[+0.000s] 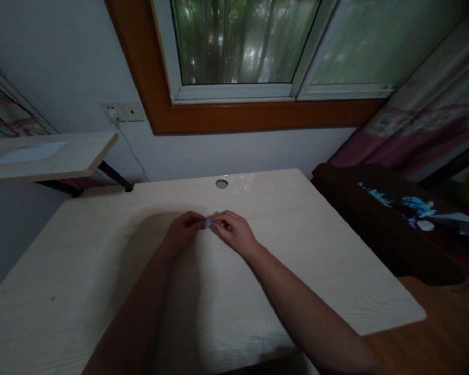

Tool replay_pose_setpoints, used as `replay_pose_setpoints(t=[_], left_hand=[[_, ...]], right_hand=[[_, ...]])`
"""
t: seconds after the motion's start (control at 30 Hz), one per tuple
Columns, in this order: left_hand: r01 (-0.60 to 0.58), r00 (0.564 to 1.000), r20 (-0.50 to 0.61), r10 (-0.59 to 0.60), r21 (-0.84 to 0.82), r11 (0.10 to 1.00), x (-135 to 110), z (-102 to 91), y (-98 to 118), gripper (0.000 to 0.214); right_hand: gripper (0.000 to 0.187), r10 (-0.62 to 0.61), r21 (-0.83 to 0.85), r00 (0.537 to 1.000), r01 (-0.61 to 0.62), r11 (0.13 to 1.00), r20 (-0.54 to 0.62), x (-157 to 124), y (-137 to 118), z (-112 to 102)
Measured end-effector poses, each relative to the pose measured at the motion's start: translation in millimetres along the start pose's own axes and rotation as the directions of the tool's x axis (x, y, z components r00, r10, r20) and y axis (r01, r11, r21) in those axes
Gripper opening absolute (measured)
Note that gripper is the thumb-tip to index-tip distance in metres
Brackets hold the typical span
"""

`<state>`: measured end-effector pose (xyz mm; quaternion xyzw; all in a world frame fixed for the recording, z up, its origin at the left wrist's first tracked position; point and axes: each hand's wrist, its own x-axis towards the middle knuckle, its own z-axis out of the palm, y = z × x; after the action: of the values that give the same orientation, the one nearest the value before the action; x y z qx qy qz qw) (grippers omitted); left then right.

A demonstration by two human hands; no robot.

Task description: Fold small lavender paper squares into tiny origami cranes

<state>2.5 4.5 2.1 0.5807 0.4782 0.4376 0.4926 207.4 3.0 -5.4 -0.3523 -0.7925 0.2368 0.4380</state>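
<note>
Head view, sole entry: one pale desk, and on or just above it, nearer the far edge than the near one, one small purple piece between my two hands. Item, my left hand: thumb and fingertips pinching the piece's left side. Item, my right hand: thumb and forefinger pinching its right side, the other fingers curled in. Item, a round hole by the desk's far edge, beyond my hands. Item, a raised shelf at the far left corner, bearing a sheet of paper. Item, a dark chest beyond the right edge, small things on top. Progress, as I judge it: the piece is in handling at both ends, not yet released; its shape shows me neither how much is done nor what is left. Obscure: the piece's material and outline, mostly covered by my fingertips; whether it touches the desk; the writing on the paper. Cut off: the desk's near left corner and my upper arms.
</note>
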Motion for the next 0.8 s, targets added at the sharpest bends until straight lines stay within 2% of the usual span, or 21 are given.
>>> replay_pose_setpoints(t=[0.17, 0.4, 0.57, 0.7, 0.8], left_hand=[[-0.001, 0.999, -0.042, 0.000, -0.011, 1.000, 0.0, 0.1, -0.4, 0.023], [-0.015, 0.999, -0.034, 0.016, 0.027, 1.000, 0.0, 2.1, -1.0, 0.024], [-0.059, 0.998, -0.035, 0.061, 0.041, 0.997, 0.4, 1.9, -5.3, 0.026], [-0.083, 0.996, -0.024, 0.086, 0.104, 0.991, 0.4, 0.5, -9.4, 0.024], [-0.140, 0.990, -0.002, 0.141, 0.122, 0.983, 1.4, 0.0, -12.5, 0.022]], right_hand=[[0.011, 0.004, 0.062, 1.000, -0.003, 0.998, -0.007, 0.4, -2.1, -0.5], [0.012, 0.000, 0.070, 1.000, 0.000, 0.998, -0.005, 0.0, -1.1, 0.2], [0.012, -0.010, 0.093, 1.000, 0.012, 0.996, -0.016, 1.3, -0.7, 1.1], [0.008, 0.029, 0.093, 0.999, -0.027, 0.995, -0.024, 1.7, -0.2, 2.3], [0.005, 0.030, 0.084, 0.999, -0.027, 0.996, -0.038, 1.7, 0.2, 2.7]])
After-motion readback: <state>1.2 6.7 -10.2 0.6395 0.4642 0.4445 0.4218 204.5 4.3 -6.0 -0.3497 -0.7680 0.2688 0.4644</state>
